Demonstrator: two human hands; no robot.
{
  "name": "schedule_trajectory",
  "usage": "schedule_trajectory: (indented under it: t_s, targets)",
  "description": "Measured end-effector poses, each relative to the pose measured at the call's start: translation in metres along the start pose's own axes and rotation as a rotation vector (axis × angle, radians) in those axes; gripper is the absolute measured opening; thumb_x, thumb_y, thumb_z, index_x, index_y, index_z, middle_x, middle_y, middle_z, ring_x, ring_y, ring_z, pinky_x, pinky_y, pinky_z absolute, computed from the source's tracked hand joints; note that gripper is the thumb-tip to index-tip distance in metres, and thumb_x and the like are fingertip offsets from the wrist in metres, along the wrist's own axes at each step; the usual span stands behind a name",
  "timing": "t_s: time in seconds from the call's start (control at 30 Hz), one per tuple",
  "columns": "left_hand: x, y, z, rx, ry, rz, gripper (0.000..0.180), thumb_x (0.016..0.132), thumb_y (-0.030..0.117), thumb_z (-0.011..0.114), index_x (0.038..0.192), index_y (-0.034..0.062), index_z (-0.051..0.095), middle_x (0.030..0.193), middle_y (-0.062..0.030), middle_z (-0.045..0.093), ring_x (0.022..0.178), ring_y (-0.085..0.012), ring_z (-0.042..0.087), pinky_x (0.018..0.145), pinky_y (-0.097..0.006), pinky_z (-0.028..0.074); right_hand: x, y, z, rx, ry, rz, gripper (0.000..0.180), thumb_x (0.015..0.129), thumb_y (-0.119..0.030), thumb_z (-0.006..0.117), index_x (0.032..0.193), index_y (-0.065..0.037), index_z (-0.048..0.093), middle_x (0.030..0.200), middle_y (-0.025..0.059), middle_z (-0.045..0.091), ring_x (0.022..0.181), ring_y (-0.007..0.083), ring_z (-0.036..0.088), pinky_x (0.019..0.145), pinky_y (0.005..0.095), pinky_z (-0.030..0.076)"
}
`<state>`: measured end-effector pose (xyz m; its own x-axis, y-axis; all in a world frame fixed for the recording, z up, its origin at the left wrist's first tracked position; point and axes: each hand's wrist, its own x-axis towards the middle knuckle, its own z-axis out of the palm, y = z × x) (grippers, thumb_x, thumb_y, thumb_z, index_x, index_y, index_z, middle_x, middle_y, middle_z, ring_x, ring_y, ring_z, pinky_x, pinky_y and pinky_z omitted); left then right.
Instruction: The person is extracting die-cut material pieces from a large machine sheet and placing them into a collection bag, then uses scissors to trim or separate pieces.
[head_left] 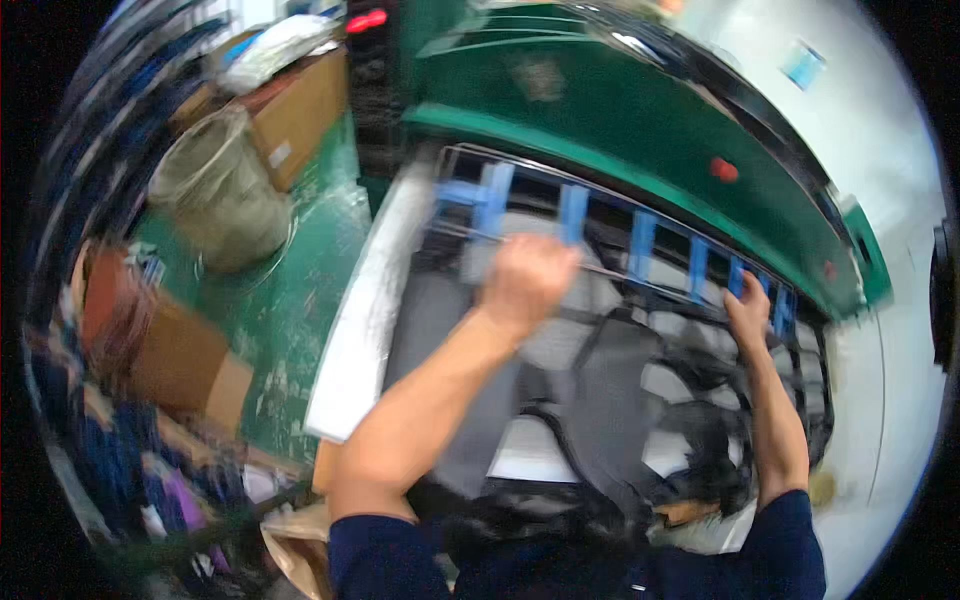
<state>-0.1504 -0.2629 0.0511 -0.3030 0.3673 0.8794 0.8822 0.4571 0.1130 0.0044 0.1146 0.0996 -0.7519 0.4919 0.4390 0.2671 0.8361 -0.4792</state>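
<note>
A long, thin metal frame [612,272] with several blue strips across it lies at a slant along the foot of a green machine. My left hand [533,278] is closed in a fist around the frame's near rod, towards its left end. Farther right, my right hand [748,308] has its fingers bent round the frame beside a blue strip. Beneath both arms spreads a dark grey sheet material [612,395] with cut-out shapes and pale gaps. Motion blurs the picture, so the frame's finer parts cannot be made out.
The green machine [600,100] with a red button [724,169] rises just beyond my hands. A white table edge [362,310] runs along the left. On the green floor stand a large sack-like bin [222,190] and cardboard boxes [300,115].
</note>
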Motion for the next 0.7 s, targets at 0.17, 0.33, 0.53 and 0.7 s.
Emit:
schedule_trajectory:
  t_s: [0.17, 0.33, 0.53, 0.7]
  targets:
    - [0.017, 0.015, -0.009, -0.08, -0.066, 0.136, 0.013, 0.073, 0.008, 0.065, 0.083, 0.0061, 0.057, 0.075, -0.0093, 0.058, 0.07, -0.0281, 0.057, 0.06, -0.04, 0.042, -0.019, 0.011, -0.03, 0.023, 0.08, 0.104, 0.05, 0.073, -0.023, 0.067, 0.117, -0.003, 0.059, 0.085, 0.0111, 0.066, 0.075, 0.0209, 0.062, 0.069, 0.035, 0.05]
    - [0.02, 0.046, -0.02, -0.137, -0.199, 0.231, 0.014, 0.076, 0.009, 0.068, 0.081, 0.0058, 0.055, 0.074, -0.0097, 0.056, 0.067, -0.0285, 0.054, 0.058, -0.039, 0.04, -0.048, 0.009, -0.069, 0.061, 0.086, 0.136, 0.049, 0.071, -0.024, 0.068, 0.117, -0.006, 0.06, 0.078, 0.0099, 0.066, 0.071, 0.0255, 0.065, 0.067, 0.0378, 0.051]
    - [0.061, 0.14, -0.013, -0.173, -0.33, 0.363, 0.023, 0.071, 0.008, 0.071, 0.071, 0.008, 0.048, 0.067, -0.0087, 0.046, 0.064, -0.0268, 0.05, 0.055, -0.039, 0.039, -0.07, 0.082, -0.144, 0.143, 0.135, 0.103, 0.046, 0.073, -0.021, 0.069, 0.114, -0.003, 0.062, 0.068, 0.0055, 0.063, 0.062, 0.0143, 0.06, 0.06, 0.0301, 0.049]
    - [0.074, 0.23, 0.023, -0.201, -0.327, 0.28, 0.022, 0.068, 0.006, 0.073, 0.074, 0.0068, 0.051, 0.069, -0.0098, 0.05, 0.066, -0.029, 0.052, 0.057, -0.04, 0.04, -0.081, 0.166, -0.186, 0.259, 0.121, 0.141, 0.042, 0.076, -0.007, 0.067, 0.116, 0.002, 0.058, 0.073, -0.0037, 0.057, 0.064, 0.0039, 0.051, 0.056, 0.0213, 0.042]
